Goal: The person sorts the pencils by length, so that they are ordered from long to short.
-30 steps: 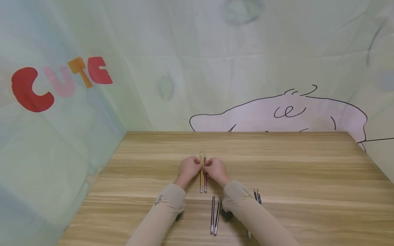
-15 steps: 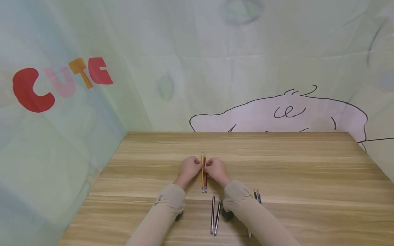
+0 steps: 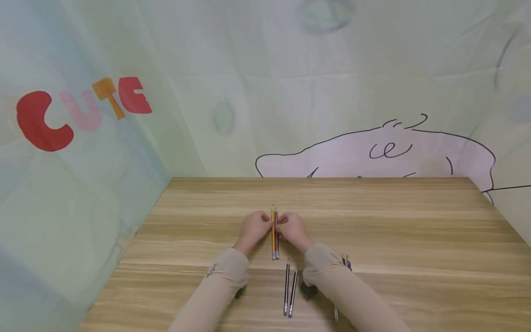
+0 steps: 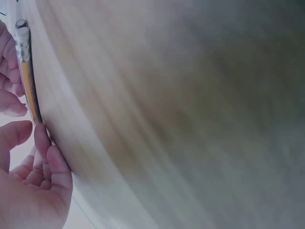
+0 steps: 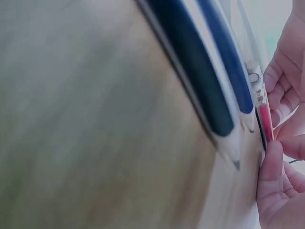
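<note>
Near the middle of the table, a yellow pencil (image 3: 273,240) and a dark red pencil (image 3: 277,242) lie side by side, points away from me and eraser ends level. My left hand (image 3: 255,229) pinches the yellow pencil from the left with thumb and fingertips. From the other side my right hand (image 3: 293,230) pinches the red pencil, the two hands' fingertips almost meeting. The left wrist view shows the yellow pencil (image 4: 28,88) running down to the left thumb and finger. In the right wrist view the red pencil (image 5: 266,121) ends at the right fingertips.
Two dark striped pencils (image 3: 286,288) lie slightly apart nearer me, between the forearms. More pencils (image 3: 348,264) lie partly under the right sleeve (image 3: 344,286). Cloth backdrops (image 3: 215,92) stand along the table's left and far edges.
The yellow pencil has moved slightly right, closing its gap to the red pencil, and their eraser ends now sit together. Both hands stay in nearly the same place.
</note>
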The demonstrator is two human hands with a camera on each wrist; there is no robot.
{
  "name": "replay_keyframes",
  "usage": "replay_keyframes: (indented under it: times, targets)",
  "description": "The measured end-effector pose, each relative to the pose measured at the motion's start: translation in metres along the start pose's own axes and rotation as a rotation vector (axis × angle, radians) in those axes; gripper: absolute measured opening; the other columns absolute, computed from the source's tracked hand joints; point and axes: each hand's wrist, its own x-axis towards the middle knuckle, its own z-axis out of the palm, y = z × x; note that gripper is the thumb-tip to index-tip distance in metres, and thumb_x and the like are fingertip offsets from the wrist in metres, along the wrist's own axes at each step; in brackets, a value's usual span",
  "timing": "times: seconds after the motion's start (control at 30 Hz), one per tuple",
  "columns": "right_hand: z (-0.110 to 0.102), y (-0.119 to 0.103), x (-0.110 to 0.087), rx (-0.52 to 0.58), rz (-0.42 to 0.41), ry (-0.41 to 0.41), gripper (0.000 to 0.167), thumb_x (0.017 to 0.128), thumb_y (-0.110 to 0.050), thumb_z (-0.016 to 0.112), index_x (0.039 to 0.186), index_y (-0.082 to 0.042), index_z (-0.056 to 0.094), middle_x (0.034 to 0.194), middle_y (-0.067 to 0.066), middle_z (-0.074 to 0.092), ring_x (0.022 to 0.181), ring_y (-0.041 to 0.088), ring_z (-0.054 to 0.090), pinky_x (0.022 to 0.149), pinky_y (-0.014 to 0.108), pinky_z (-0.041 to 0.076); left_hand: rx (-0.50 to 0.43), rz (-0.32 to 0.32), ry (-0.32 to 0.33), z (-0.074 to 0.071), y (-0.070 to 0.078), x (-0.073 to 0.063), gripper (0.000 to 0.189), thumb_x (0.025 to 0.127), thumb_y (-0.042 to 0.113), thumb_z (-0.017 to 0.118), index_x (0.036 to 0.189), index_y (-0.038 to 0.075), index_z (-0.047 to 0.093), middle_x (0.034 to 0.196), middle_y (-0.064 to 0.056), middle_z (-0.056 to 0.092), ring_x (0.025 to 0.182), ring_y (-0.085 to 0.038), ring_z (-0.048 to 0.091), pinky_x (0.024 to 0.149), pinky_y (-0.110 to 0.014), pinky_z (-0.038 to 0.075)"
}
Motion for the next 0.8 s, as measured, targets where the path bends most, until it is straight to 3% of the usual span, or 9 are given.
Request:
replay_keyframes:
  times: [0.4, 0.57, 0.8]
  targets:
    - [-0.015, 0.003, -0.005, 0.015, -0.049, -0.052, 0.022, 0.076, -0.006, 0.062, 0.096, 0.001, 0.057, 0.069, 0.01, 0.06, 0.048, 0.012, 0.049, 0.044, 0.02, 0.044, -0.067, -0.02, -0.015, -0.004, -0.003, -0.002, 0.023, 0.078, 0.024, 0.061, 0.095, 0.008, 0.062, 0.091, -0.008, 0.065, 0.073, -0.017, 0.057, 0.064, -0.027, 0.045]
    - [-0.029, 0.002, -0.011, -0.032, -0.057, -0.1, 0.028, 0.078, -0.011, 0.062, 0.103, -0.001, 0.055, 0.084, 0.012, 0.061, 0.057, 0.016, 0.055, 0.052, 0.025, 0.049, -0.081, -0.009, 0.009, -0.007, -0.004, -0.004, 0.028, 0.077, 0.022, 0.062, 0.102, 0.01, 0.059, 0.097, -0.009, 0.065, 0.083, -0.02, 0.061, 0.07, -0.032, 0.048]
    - [-0.049, 0.001, -0.02, -0.028, -0.058, -0.14, 0.031, 0.077, -0.009, 0.063, 0.106, 0.0, 0.056, 0.099, 0.014, 0.057, 0.067, 0.018, 0.057, 0.057, 0.029, 0.051, -0.085, 0.003, 0.027, -0.011, 0.001, -0.009, 0.036, 0.077, 0.02, 0.062, 0.111, 0.013, 0.054, 0.093, -0.005, 0.065, 0.069, -0.013, 0.058, 0.059, -0.023, 0.045]
